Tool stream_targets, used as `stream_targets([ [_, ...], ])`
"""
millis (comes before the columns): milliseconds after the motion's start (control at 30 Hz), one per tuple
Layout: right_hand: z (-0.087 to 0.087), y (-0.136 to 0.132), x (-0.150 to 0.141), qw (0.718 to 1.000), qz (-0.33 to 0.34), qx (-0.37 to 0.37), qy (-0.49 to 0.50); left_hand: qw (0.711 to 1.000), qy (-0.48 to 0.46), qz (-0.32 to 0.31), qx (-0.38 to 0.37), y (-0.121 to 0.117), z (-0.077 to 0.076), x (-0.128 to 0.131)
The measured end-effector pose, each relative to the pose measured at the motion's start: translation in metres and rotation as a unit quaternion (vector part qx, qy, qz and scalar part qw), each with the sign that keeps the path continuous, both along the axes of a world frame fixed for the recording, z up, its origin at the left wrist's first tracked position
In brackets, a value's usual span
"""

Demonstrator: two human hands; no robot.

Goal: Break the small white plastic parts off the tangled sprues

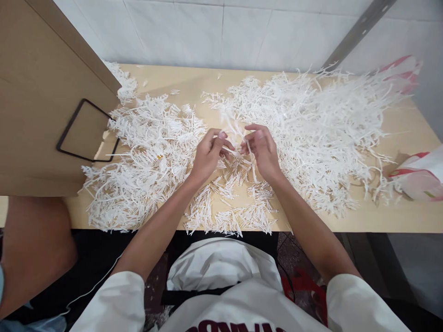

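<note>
- The left hand [212, 148] and right hand [262, 150] are facing each other, close together, fingers curling onto white strands [254, 167]; blur is hiding the exact grip.
- These strands are sitting between the left pile [148, 131] and right pile [314, 124].
- Loose bits [242, 217] are lying along the table's [398, 221] near edge.
- The step in hand is seemingly parting strands; the next move is probably calling for two firm pinches.
</note>
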State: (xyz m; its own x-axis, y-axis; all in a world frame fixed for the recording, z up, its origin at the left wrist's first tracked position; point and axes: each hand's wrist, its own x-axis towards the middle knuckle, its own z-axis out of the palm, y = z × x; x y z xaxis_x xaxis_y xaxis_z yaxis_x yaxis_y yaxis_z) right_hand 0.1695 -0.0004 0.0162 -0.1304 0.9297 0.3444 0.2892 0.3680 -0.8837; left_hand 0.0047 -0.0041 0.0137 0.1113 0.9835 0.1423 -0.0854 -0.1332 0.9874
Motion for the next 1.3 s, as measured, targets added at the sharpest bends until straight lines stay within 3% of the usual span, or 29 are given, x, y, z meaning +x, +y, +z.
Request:
stream_targets([
  [133, 0.000, 0.000, 0.004, 0.989, 0.074, 0.020, -0.129, 0.994, -0.042, 0.098, 0.014, 0.005, 0.004, -0.008],
  [267, -0.009, 0.002, 0.006, 0.968, 0.129, 0.000, -0.213, 0.984, -0.094, 0.153, 0.025, 0.017, 0.004, -0.025],
  [367, -0.013, 0.002, 0.006, 0.975, 0.061, 0.045, -0.208, 0.979, -0.103, 0.173, 0.022, 0.023, 0.002, -0.035],
  [500, -0.004, -0.001, 0.006, 0.986, -0.084, 0.120, -0.078, 0.972, -0.088, 0.212, 0.041, 0.023, 0.001, -0.035],
  [567, 0.001, -0.002, 0.006, 0.984, -0.119, 0.131, -0.024, 0.973, -0.071, 0.213, 0.050, 0.020, 0.000, -0.029],
  [667, 0.005, -0.002, 0.004, 0.979, -0.144, 0.142, 0.003, 0.987, -0.025, 0.149, 0.052, 0.015, 0.000, -0.021],
  [767, 0.005, 0.001, 0.006, 0.974, -0.167, 0.153, 0.014, 0.996, 0.064, 0.031, 0.047, 0.009, 0.002, -0.017],
  [867, 0.003, 0.007, 0.012, 0.972, -0.180, 0.141, 0.052, 0.981, 0.167, -0.097, 0.032, 0.003, 0.006, -0.018],
  [933, 0.002, 0.012, 0.018, 0.972, -0.175, 0.132, 0.090, 0.971, 0.184, -0.149, 0.012, 0.000, 0.007, -0.018],
  [1000, 0.002, 0.014, 0.021, 0.974, -0.144, 0.122, 0.124, 0.974, 0.143, -0.174, -0.018, -0.001, 0.008, -0.017],
  [1100, 0.004, 0.009, 0.021, 0.977, -0.102, 0.136, 0.129, 0.984, -0.020, -0.168, -0.048, 0.001, 0.007, -0.015],
  [1233, 0.006, -0.003, 0.013, 0.968, -0.147, 0.203, -0.002, 0.961, -0.248, -0.076, -0.096, 0.006, 0.010, -0.015],
  [1300, 0.005, -0.007, 0.008, 0.978, -0.088, 0.182, -0.052, 0.944, -0.303, -0.032, -0.127, 0.008, 0.012, -0.014],
])
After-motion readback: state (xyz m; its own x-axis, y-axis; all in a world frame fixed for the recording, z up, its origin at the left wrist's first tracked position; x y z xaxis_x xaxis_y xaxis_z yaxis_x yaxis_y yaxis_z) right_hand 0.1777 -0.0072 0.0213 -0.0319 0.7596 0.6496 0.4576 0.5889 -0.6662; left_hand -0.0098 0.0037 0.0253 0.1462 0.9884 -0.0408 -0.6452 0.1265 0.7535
